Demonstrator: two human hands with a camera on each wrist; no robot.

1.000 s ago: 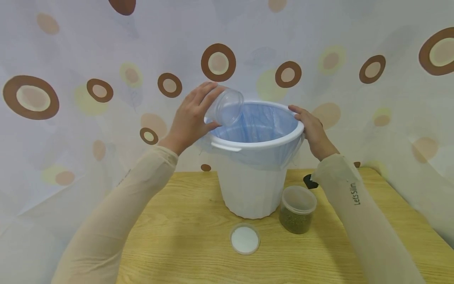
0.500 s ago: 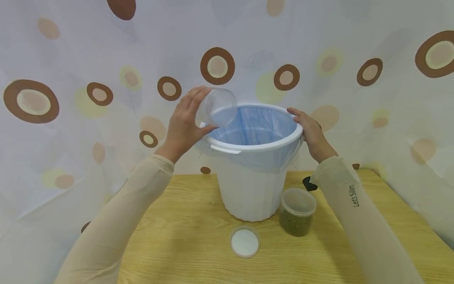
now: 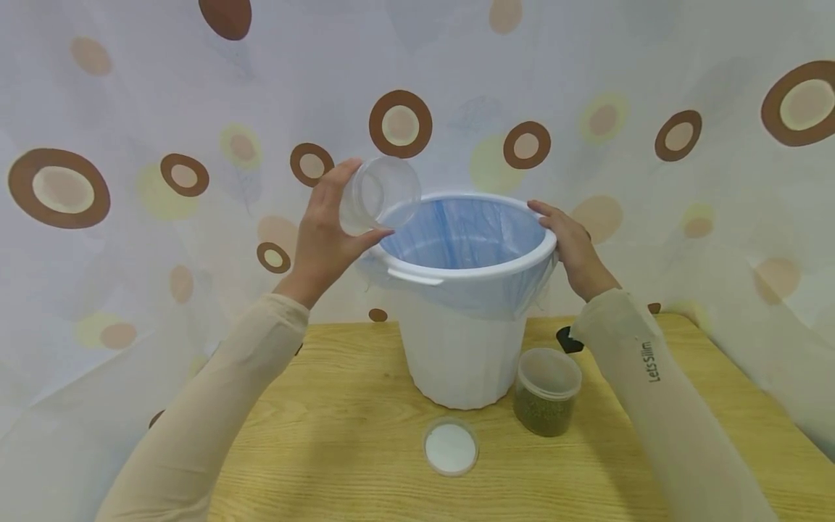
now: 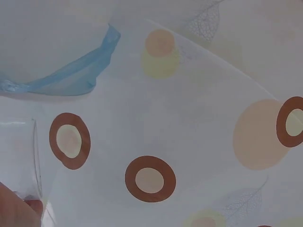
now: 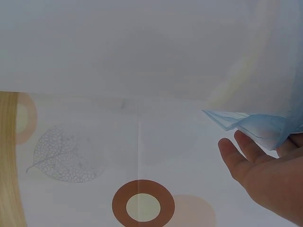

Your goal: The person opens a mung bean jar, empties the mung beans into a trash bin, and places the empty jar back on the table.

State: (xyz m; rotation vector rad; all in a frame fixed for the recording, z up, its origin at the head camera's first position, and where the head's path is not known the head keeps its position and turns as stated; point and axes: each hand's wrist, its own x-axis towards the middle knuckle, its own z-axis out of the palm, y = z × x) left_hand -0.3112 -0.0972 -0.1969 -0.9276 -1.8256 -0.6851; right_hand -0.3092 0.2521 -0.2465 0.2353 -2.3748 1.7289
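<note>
In the head view my left hand (image 3: 324, 235) holds a clear plastic jar (image 3: 385, 190) on its side, thumb below and fingers behind, over the left rim of a white trash bin (image 3: 464, 355). The jar looks see-through, with no contents visible. A thin blue bag (image 3: 450, 225) lines the bin and folds over its rim. My right hand (image 3: 572, 246) grips the bin's right rim, fingertips over the edge. In the right wrist view some fingers (image 5: 248, 149) hang loosely beneath the bag's edge. Only a bit of the left hand and the jar shows in the left wrist view.
On the wooden table (image 3: 339, 406), a clear tub (image 3: 546, 395) of dark greenish bits stands right of the bin's base. A small round dish with white contents (image 3: 450, 447) sits in front. A black object (image 3: 570, 339) lies behind the right sleeve. A dotted sheet (image 3: 228, 94) hangs behind.
My left hand has drawn the jar leftward, from above the bin's opening to its left rim, and turned it slightly. The right hand keeps its place on the rim.
</note>
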